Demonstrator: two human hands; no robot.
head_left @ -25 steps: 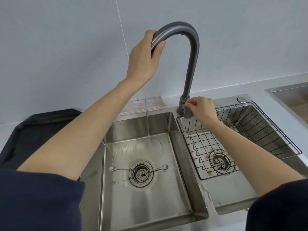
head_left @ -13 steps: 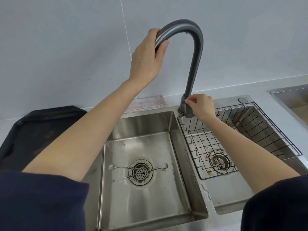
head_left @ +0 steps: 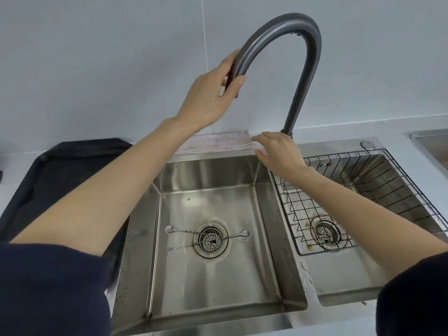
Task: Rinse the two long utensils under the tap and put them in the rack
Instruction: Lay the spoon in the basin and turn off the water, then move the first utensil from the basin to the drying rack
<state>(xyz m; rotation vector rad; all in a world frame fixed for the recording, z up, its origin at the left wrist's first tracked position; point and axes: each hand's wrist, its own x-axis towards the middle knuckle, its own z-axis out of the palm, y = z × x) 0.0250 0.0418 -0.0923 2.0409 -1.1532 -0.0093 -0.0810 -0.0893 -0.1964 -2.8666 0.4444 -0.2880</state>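
Note:
Two thin long metal utensils lie crossed over the drain of the left sink basin (head_left: 213, 292): one (head_left: 182, 230) with a round spoon end at the left, the other (head_left: 180, 246) lower, with a fork end at the left. My left hand (head_left: 206, 100) is shut around the outlet end of the dark curved tap (head_left: 304, 69), high above the basin. Beside the tap's base, my right hand (head_left: 278, 154) hovers with its fingers spread and nothing in it. No water runs. The black wire rack (head_left: 378, 187) sits in the right basin.
A black tray (head_left: 63, 170) lies on the counter to the left. A folded pale cloth (head_left: 218, 141) rests behind the left basin. The right basin's drain (head_left: 324, 232) shows under the rack. Another steel basin's edge (head_left: 429, 139) is at far right.
The water stream running a second ago has stopped. My right hand has let go of the tap's base lever and opened. My left hand still grips the spout.

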